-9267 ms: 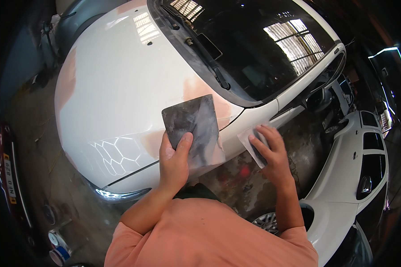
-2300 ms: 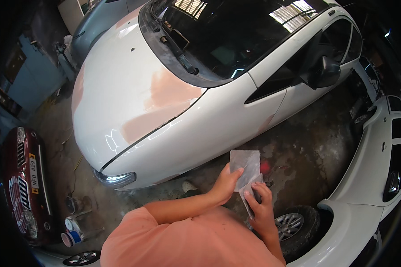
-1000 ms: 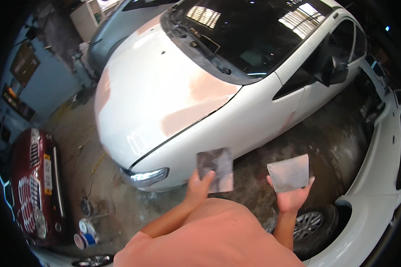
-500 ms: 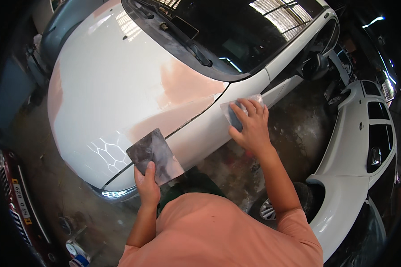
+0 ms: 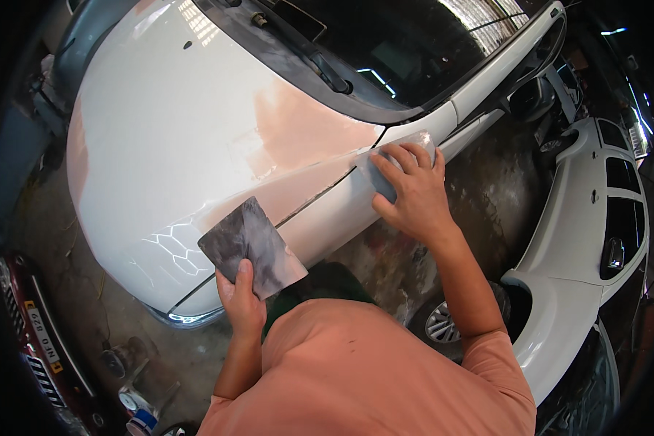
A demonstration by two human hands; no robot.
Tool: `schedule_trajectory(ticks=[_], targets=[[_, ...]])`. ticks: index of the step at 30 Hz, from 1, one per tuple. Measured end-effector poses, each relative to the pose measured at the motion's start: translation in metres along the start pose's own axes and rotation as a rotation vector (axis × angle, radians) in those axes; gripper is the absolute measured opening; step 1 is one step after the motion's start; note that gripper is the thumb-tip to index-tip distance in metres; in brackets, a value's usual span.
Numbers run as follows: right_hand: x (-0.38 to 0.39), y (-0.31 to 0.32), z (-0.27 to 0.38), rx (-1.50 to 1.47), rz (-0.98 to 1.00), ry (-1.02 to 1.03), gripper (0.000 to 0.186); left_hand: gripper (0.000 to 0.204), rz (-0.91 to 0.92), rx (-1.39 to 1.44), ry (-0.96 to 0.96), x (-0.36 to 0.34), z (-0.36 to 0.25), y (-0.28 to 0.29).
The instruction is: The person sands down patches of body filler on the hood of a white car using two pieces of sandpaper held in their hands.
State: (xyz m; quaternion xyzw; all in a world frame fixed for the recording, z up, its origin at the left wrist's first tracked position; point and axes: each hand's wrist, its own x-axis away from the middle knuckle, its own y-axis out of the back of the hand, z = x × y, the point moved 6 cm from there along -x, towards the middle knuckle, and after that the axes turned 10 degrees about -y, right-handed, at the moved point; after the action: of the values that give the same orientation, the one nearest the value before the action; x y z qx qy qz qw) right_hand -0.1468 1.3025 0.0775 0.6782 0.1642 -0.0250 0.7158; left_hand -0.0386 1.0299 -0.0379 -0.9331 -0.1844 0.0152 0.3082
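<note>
Here's the dark square sheet [image 5: 251, 240], smudged grey and black with a pale pinkish lower-right corner, jutting up and forward from the left hand [image 5: 243, 301]. The thumb is clamped flat on its face near the lower left edge, the other fingers out of sight behind it. It covers part of the hood seam [image 5: 316, 195]; whether it touches the car, you can't tell from here.

Over to the right hand [image 5: 413, 185]: fingers spread and curved, thumb set apart below, gripping a grey sheet [image 5: 374, 180] tucked under the palm. The sheet shows past the fingertips and between fingers and thumb, and it looks to lie against the fender [image 5: 334, 225], just beside the seam.

Just beyond, a pinkish patch [image 5: 312, 131] spreads over the rear corner of the white hood [image 5: 145, 109], below the dark windshield [image 5: 414, 58]. The headlight [image 5: 196, 318] sits at the near left corner.

Farther out, a second white vehicle [image 5: 567, 298] stands on the right, its front wheel [image 5: 443, 323] near the person's right elbow, and a dark red vehicle [image 5: 40, 349] fills the lower left.
</note>
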Motion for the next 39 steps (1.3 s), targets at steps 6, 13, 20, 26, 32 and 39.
schedule_trajectory(ticks=[6,13,20,26,32,39], targets=[[-0.003,-0.001,-0.002,-0.010,0.013,0.020,0.052,0.044,-0.009,-0.011,-0.014,-0.007,0.007,-0.001],[-0.008,-0.005,-0.002,0.006,0.076,-0.010,0.057,0.045,-0.024,-0.020,-0.001,-0.010,0.010,-0.005],[-0.008,-0.011,-0.007,0.006,0.052,0.011,0.051,0.047,0.005,-0.068,-0.019,-0.010,0.014,-0.004],[-0.010,-0.001,-0.003,0.000,0.042,0.040,0.050,0.049,0.010,-0.064,-0.011,-0.006,0.013,-0.006],[-0.010,-0.009,-0.003,0.016,0.035,0.052,0.049,0.051,0.040,-0.009,0.013,-0.003,0.013,-0.005],[0.002,0.008,0.004,-0.019,0.045,0.039,0.052,0.051,0.026,-0.043,0.002,0.002,0.009,-0.002]])
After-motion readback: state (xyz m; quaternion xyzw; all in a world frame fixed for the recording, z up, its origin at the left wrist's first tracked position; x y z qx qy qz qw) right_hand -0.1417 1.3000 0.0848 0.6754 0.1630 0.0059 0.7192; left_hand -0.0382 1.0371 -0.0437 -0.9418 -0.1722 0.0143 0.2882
